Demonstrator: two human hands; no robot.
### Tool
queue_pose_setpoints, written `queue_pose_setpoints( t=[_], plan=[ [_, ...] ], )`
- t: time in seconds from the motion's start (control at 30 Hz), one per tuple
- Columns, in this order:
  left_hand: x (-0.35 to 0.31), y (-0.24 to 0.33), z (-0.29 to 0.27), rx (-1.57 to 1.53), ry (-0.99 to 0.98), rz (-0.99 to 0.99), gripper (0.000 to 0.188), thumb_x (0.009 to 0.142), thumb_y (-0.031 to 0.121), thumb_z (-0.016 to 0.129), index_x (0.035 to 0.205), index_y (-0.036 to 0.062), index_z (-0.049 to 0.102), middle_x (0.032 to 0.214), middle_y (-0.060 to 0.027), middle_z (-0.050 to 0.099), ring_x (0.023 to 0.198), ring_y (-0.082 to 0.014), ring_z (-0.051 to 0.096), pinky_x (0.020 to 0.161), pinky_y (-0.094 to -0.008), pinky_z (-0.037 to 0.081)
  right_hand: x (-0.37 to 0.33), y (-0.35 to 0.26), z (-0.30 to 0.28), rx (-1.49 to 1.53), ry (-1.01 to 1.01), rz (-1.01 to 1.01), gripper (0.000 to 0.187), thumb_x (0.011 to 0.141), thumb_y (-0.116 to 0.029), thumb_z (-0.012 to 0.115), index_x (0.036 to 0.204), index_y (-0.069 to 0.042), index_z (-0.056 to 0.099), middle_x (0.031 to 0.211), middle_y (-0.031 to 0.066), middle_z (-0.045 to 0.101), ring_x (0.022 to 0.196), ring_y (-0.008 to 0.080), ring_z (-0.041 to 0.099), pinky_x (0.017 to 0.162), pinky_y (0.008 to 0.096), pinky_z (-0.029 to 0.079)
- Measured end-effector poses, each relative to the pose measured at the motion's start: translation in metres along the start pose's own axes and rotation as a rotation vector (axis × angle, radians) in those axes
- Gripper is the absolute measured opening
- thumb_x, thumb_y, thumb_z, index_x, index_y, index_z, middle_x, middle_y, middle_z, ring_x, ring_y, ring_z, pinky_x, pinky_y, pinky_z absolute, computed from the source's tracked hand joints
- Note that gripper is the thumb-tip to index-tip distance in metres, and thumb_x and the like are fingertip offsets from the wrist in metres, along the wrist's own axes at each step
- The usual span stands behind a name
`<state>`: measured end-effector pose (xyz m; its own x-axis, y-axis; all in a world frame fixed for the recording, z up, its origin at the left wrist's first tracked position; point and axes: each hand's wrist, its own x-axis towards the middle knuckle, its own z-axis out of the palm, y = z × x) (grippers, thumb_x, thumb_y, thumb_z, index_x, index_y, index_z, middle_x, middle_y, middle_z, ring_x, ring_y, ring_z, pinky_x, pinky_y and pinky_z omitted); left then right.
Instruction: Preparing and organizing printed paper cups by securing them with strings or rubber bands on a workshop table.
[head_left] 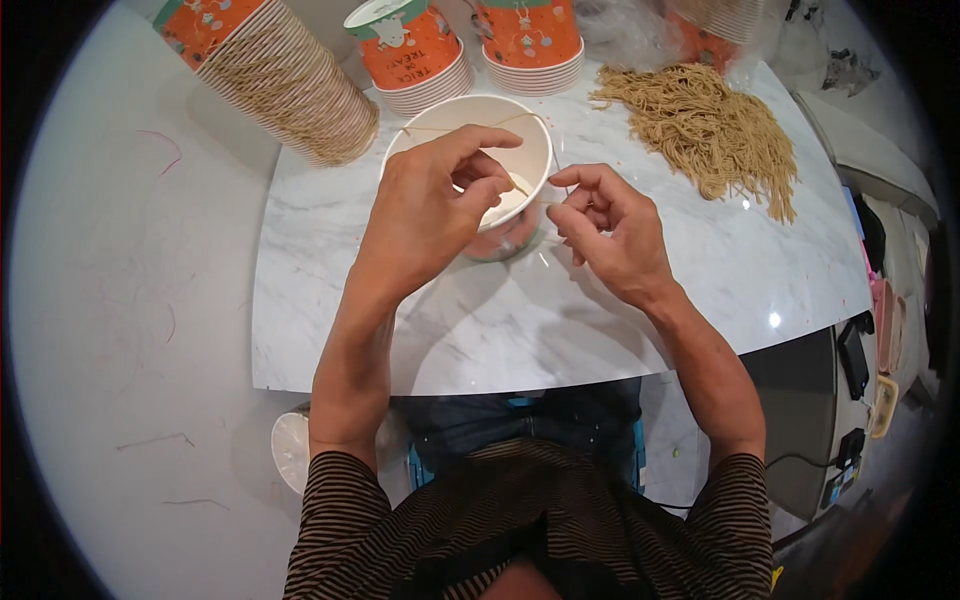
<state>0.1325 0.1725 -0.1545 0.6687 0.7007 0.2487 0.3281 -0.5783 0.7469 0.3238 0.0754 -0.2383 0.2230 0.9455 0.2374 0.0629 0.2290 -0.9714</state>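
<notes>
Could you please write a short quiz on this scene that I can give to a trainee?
1. Multiple choice: where does the heap of loose tan cord lie?
A. On the floor
B. On the right part of the marble-patterned tabletop
C. On the person's lap
2. True or false: the left hand reaches over the mouth of the open, white-lined cup.
3. Short answer: what does the right hand hold beside that cup?

Key:
1. B
2. True
3. A thin strand
</notes>
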Motion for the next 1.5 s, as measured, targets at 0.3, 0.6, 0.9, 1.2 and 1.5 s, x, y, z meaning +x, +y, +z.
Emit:
queue_pose_setpoints(
  t=[0.3, 0.6, 0.9, 1.2, 1.5],
  plan=[
    [-0.012, 0.02, -0.003, -0.078, 0.062, 0.093, 0.033, 0.095, 0.001, 0.07, 0.128, 0.0038, 0.073, 0.093, -0.0059, 0.077, 0.085, -0.0109, 0.072, 0.078, -0.0279, 0.058, 0.007, -0.011, -0.001, -0.345, -0.03, -0.342, 0.022, 0.094, -0.006, 0.077, 0.116, 0.0, 0.076, 0.074, -0.0026, 0.061, 0.065, 0.0036, 0.051, 0.061, 0.0242, 0.042],
    [-0.011, 0.002, 0.003, -0.144, 0.188, 0.101, 0.033, 0.096, 0.005, 0.071, 0.129, 0.0026, 0.071, 0.099, -0.0083, 0.077, 0.084, -0.0132, 0.072, 0.077, -0.0298, 0.059, 0.007, -0.029, 0.02, -0.007, -0.025, 0.039, 0.017, 0.1, -0.012, 0.072, 0.106, 0.002, 0.08, 0.068, -0.0023, 0.067, 0.063, 0.0028, 0.051, 0.06, 0.0234, 0.041],
    [-0.028, 0.002, 0.014, 0.047, 0.222, 0.115, 0.02, 0.094, 0.011, 0.076, 0.104, -0.0053, 0.078, 0.094, -0.014, 0.077, 0.077, -0.0202, 0.075, 0.067, -0.03, 0.059, 0.002, -0.027, 0.036, -0.147, 0.055, 0.019, 0.018, 0.098, -0.014, 0.074, 0.101, 0.003, 0.081, 0.066, -0.0072, 0.055, 0.063, 0.0016, 0.043, 0.057, 0.0226, 0.036],
    [-0.042, -0.015, 0.007, -0.439, 0.152, 0.034, 0.012, 0.1, 0.005, 0.07, 0.101, -0.0058, 0.075, 0.09, -0.0059, 0.077, 0.086, -0.0098, 0.072, 0.07, -0.0282, 0.062, -0.017, -0.007, 0.031, -0.14, -0.016, -0.061, 0.032, 0.099, -0.003, 0.068, 0.129, -0.002, 0.058, 0.081, -0.002, 0.06, 0.069, 0.0052, 0.057, 0.061, 0.0231, 0.047],
    [-0.041, -0.004, -0.005, -0.588, -0.09, 0.082, 0.012, 0.105, 0.005, 0.065, 0.102, -0.0041, 0.072, 0.087, -0.0058, 0.074, 0.083, -0.0095, 0.069, 0.071, -0.0253, 0.059, -0.017, -0.017, 0.029, -0.294, -0.165, -0.123, 0.036, 0.1, -0.001, 0.065, 0.134, -0.003, 0.052, 0.09, 0.0036, 0.069, 0.078, 0.0094, 0.063, 0.069, 0.0279, 0.051]
  ],
)
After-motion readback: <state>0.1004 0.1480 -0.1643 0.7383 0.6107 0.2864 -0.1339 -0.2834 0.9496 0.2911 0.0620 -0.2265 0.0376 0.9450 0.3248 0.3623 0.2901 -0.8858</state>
